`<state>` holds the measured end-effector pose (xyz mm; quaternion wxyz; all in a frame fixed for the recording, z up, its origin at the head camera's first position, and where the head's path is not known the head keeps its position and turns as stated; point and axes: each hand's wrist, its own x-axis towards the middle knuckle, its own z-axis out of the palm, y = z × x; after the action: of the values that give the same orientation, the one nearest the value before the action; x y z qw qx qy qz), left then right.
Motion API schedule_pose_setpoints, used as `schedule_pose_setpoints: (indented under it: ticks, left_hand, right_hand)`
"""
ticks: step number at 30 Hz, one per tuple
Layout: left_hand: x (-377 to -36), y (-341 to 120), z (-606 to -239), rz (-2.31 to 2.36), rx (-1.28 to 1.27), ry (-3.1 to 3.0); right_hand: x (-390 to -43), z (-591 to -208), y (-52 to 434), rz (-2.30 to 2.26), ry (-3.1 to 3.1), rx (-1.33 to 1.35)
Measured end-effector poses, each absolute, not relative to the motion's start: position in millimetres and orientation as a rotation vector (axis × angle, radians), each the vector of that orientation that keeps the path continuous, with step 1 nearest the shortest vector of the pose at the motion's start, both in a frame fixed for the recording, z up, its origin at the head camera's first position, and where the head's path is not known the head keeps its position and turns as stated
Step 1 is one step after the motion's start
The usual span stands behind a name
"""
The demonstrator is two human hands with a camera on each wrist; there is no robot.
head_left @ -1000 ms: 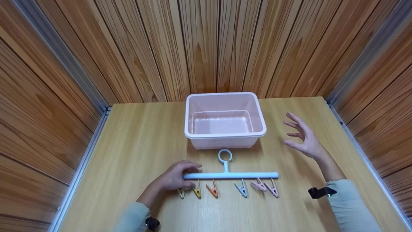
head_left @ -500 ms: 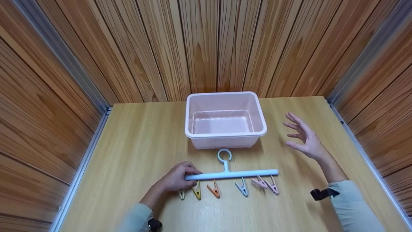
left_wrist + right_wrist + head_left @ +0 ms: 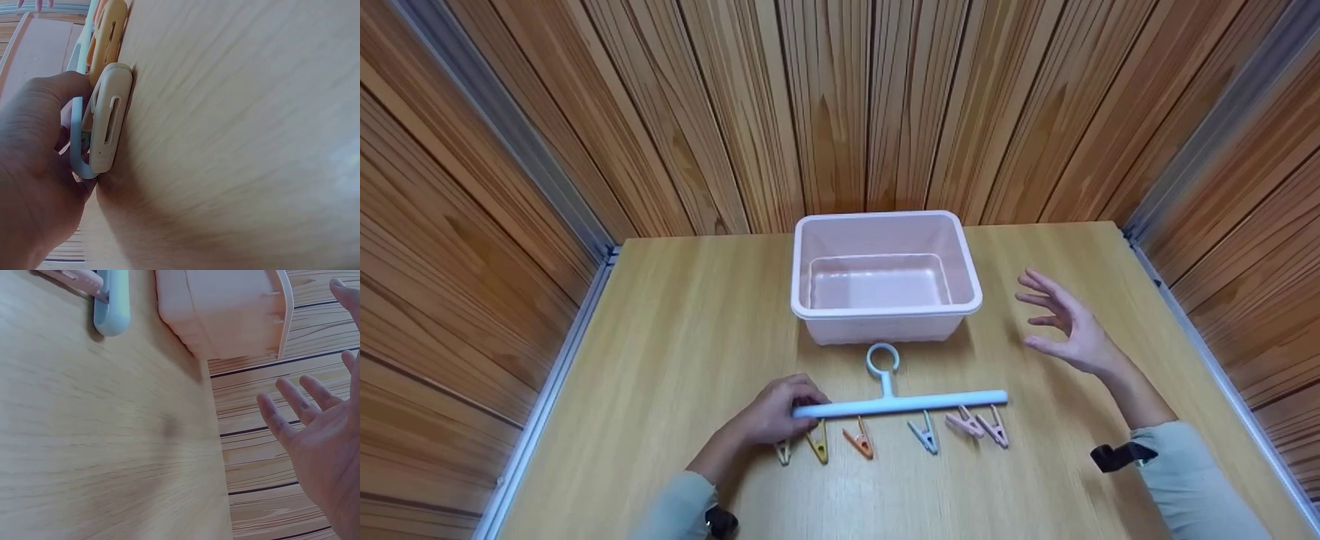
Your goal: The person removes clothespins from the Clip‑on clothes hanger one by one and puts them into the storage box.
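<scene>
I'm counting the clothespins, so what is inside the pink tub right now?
Nothing shows inside the pink tub: its floor looks bare in the head view. The near wall hides a strip of floor. All the clothespins I can see hang from the blue hanger.

Light wood tabletop [image 3: 675,352]: pink tub [image 3: 885,319] near far edge; blue peg hanger [image 3: 900,405] flat toward near edge.

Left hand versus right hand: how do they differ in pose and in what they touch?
The left hand curls round the end of the blue hanger on the table; the right hand holds nothing. The left lies low at the clips; the right is raised, fingers spread, beside the pink tub. Both wear pale sleeves.
</scene>
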<state>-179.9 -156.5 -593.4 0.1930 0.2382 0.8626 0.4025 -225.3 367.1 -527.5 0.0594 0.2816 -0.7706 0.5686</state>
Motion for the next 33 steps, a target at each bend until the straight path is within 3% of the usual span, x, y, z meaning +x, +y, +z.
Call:
schedule_pose_setpoints:
  ticks: [23,33]
  left_hand:
    - [-183.7,-161.4,-593.3,1.292,0.660,2.309]
    - [-179.0,-163.5,-587.8,1.297,0.643,2.285]
  right_hand:
    - [-219.4,-529.4,367.9,1.696,-2.407,0.761]
    - [-216.8,-531.9,368.0,1.899,-2.280,0.804]
